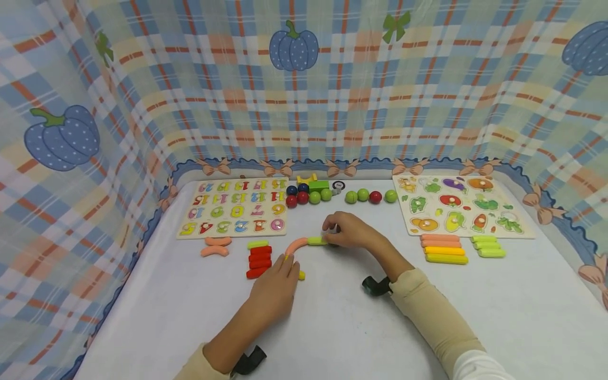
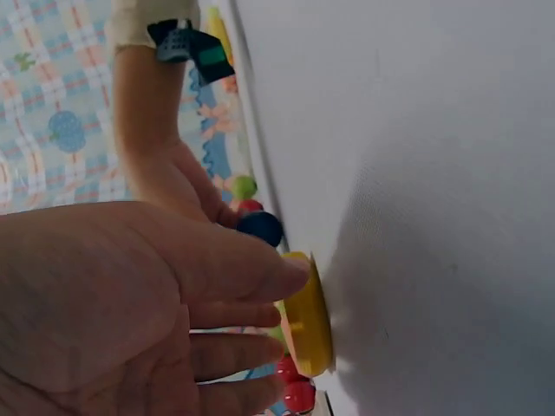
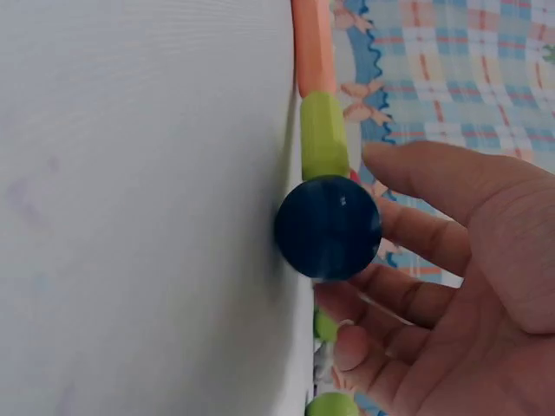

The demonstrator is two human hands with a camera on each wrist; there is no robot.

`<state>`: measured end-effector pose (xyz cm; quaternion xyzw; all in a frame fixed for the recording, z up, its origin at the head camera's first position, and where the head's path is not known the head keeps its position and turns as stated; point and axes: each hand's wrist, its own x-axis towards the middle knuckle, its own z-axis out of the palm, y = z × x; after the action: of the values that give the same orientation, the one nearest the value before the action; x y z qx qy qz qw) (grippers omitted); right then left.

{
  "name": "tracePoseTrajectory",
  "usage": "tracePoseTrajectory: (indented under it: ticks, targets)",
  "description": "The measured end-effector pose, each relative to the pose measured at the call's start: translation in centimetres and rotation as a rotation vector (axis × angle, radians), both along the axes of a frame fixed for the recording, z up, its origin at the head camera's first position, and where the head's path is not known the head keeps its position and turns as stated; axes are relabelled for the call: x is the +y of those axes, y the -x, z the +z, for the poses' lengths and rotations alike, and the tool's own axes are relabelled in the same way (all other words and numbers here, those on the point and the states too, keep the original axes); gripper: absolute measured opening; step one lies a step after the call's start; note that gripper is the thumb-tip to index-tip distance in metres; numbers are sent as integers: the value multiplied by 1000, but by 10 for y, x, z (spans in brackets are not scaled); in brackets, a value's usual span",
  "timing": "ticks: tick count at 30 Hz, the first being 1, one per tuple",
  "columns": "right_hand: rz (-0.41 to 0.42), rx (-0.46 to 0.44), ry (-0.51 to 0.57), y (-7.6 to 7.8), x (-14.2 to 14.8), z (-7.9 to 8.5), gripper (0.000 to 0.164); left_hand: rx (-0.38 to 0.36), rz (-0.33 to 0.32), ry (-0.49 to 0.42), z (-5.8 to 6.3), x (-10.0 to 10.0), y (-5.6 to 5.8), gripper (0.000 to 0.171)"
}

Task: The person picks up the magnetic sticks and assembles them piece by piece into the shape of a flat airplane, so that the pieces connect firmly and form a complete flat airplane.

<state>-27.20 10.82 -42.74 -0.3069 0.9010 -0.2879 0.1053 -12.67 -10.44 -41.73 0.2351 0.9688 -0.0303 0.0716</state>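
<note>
My left hand (image 1: 275, 287) lies over a curved yellow stick (image 2: 308, 321), its thumb against one side and the fingers along the other. The hand hides much of the stick from above. Beyond it, a curved salmon-pink stick (image 1: 296, 245) leads to a short lime-green stick (image 1: 315, 241), end to end. My right hand (image 1: 349, 230) is around a dark blue ball (image 3: 328, 227) at the green stick's far end. Its fingers are loosely bent behind the ball and the thumb stands apart from it. Whether the fingers touch the ball, I cannot tell.
Left of the left hand lie several red sticks (image 1: 259, 258) and two pink curved ones (image 1: 216, 250). A number puzzle board (image 1: 228, 235) and a vegetable board (image 1: 401, 211) flank coloured balls (image 1: 375, 197) at the back. More sticks (image 1: 444, 250) lie at right.
</note>
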Motion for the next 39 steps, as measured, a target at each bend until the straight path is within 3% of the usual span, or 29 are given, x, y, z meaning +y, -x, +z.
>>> tracePoseTrajectory:
  ticks: [4,7,15,21,31,39]
  targets:
    - [16,87,-12,0,-17,5,16,-4,-52,-21,5,-9,-16,58]
    - [46,125,-38,0,-38,6,14,-31,-83,-26,5,-13,-21,57]
    - [202,130,-52,2,-98,-1,13,-102,-92,-97,0,-19,-24,55]
    - [290,169,-74,9,-127,-5,13,-148,-90,-133,0,-20,-24,54]
    - [345,235,-163,10,-146,-1,14,-120,-109,-143,2,-21,-25,52]
    - [307,286,-269,9,-142,0,12,-126,-100,-125,-1,-20,-23,53]
